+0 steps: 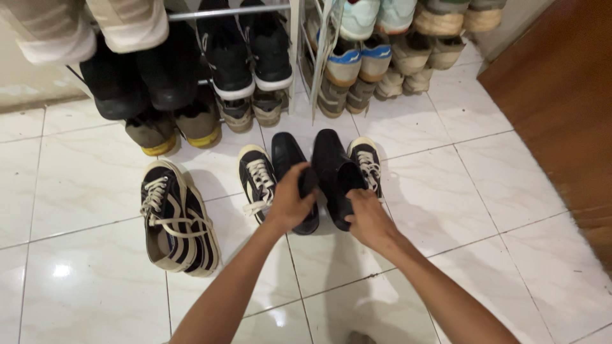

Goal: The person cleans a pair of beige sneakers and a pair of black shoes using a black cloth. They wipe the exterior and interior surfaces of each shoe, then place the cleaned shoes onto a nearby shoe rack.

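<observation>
While both hands work at floor level in front of the shoe rack, each takes one of a pair of plain black slip-on shoes. The left hand has its fingers curled over the heel collar of the left black shoe, thumb outside, fingertips tucked into the opening. The right hand grips the rear of the right black shoe in like manner, fingers hooked into the mouth. Both shoes rest flat on the white tiled floor, toes toward the rack, side by side and nearly touching, between two black-and-cream laced sneakers. A second pair of laced sneakers lies well apart to the left, one leaning on the other. Judged by appearance, the black shoes are light, with a smooth, possibly slippery upper and a soft collar that would fold under pressure; the firmer heel counter and sole edge offer the surer hold.
</observation>
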